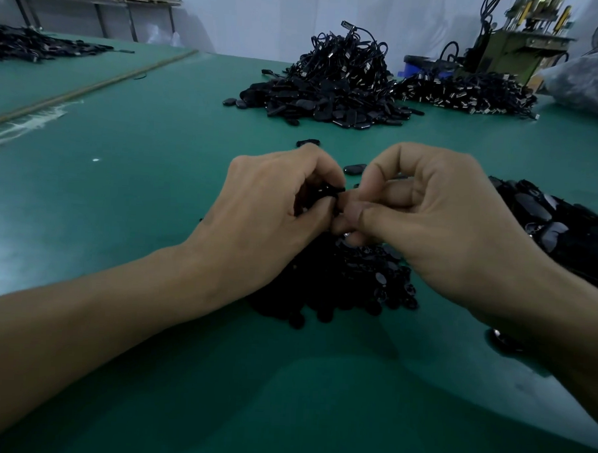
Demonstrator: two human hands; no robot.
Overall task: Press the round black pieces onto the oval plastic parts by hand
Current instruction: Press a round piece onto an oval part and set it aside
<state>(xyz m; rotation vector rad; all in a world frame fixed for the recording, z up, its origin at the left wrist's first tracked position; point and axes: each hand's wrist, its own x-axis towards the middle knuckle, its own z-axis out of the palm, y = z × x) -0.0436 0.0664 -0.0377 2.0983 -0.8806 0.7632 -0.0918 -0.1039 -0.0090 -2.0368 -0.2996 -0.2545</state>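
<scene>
The left hand [278, 198] is curled round a black part [330, 191], of which only a sliver shows between its fingers. The right hand [428, 211] meets it fingertip to fingertip, fingers curled, thumb and forefinger pinching at the edge of the same part; whether a round piece lies under them is hidden. Both hands hang just above a low heap of small black pieces [350, 283] on the green bench [139, 171]. To the right, under the right forearm, lies a pile of glossy ovals [564, 231]. Just beyond the hands lies a loose oval [355, 168]. Farther back sits a large mound of black parts [330, 104] topped with cables [346, 53], a second cable heap [468, 93] beside it, and a machine [514, 47] behind.
</scene>
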